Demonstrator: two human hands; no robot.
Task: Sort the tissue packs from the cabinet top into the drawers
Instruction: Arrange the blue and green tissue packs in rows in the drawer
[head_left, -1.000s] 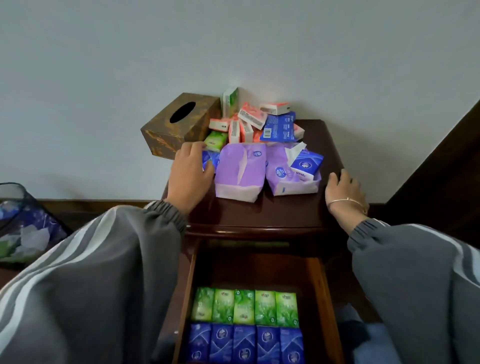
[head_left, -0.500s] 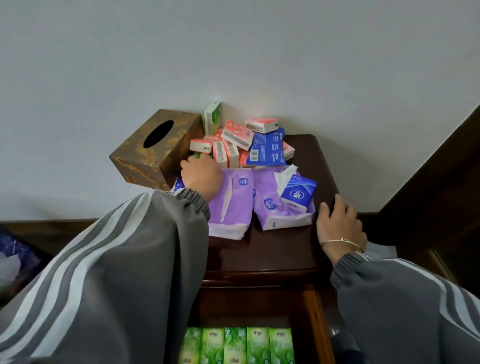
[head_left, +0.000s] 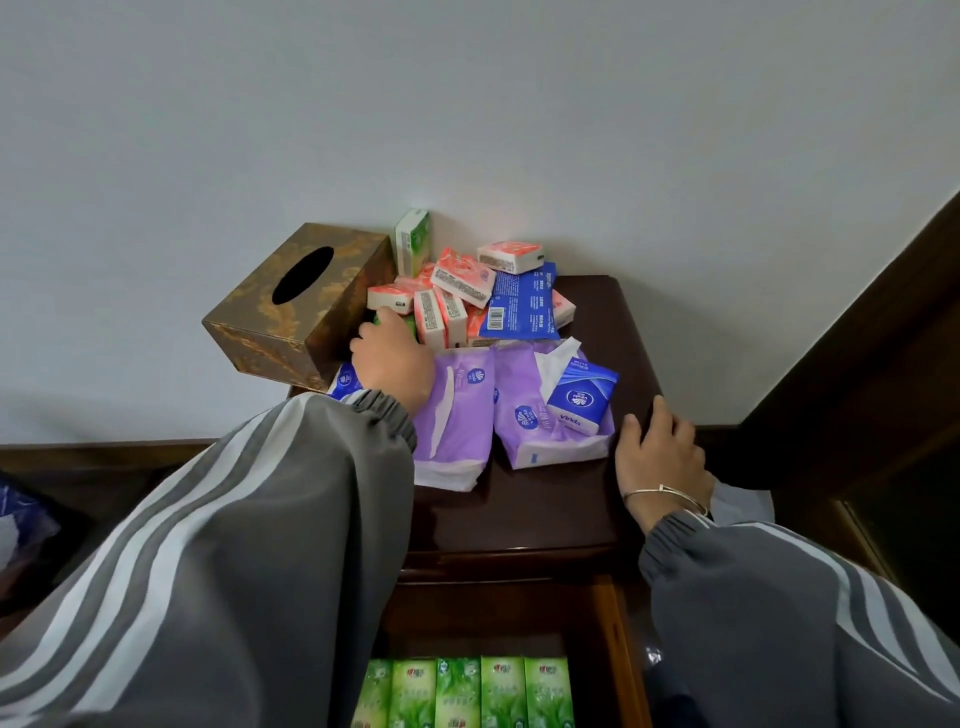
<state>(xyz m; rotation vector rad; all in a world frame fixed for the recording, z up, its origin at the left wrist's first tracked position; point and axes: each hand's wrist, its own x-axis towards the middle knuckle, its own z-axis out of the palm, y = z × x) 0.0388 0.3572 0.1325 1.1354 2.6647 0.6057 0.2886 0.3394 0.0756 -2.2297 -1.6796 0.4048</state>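
- The left hand (head_left: 395, 364) is reaching into the heap at the back left of the cabinet top (head_left: 545, 509), with fingers curling down between the brown-and-gold tissue box (head_left: 296, 306) and the pink packs (head_left: 462, 278).
- Its grip: the thumb is touching a small green pack (head_left: 375, 318). The fingertips are hidden, so I cannot tell if it is grasping yet.
- The right hand (head_left: 660, 452) is lying flat at the right front edge of the cabinet top, its grip released and holding nothing. It seems to be bracing.
- Most packs are waiting on top: two purple soft packs (head_left: 457, 415) mid-top, a small blue pack (head_left: 579, 397) sitting on the right one, a flat blue pack (head_left: 522, 304) behind, and a green pack (head_left: 413, 241) standing upright against the wall.
- The open drawer (head_left: 618, 649) below is showing a row of green packs (head_left: 467, 691), so the wedged green one likely belongs there.
- Risk: the green pack is sitting under and against the pink ones. Pulling it out fast may bring the leaning pink packs sliding down.
- Risk: the tissue box is overhanging the left edge. A knuckle or sleeve nudging it could tip it off.
- Risk: the sleeve is lying over the left purple pack and a blue pack (head_left: 344, 382) at the left edge. Withdrawing may drag either towards the front edge.
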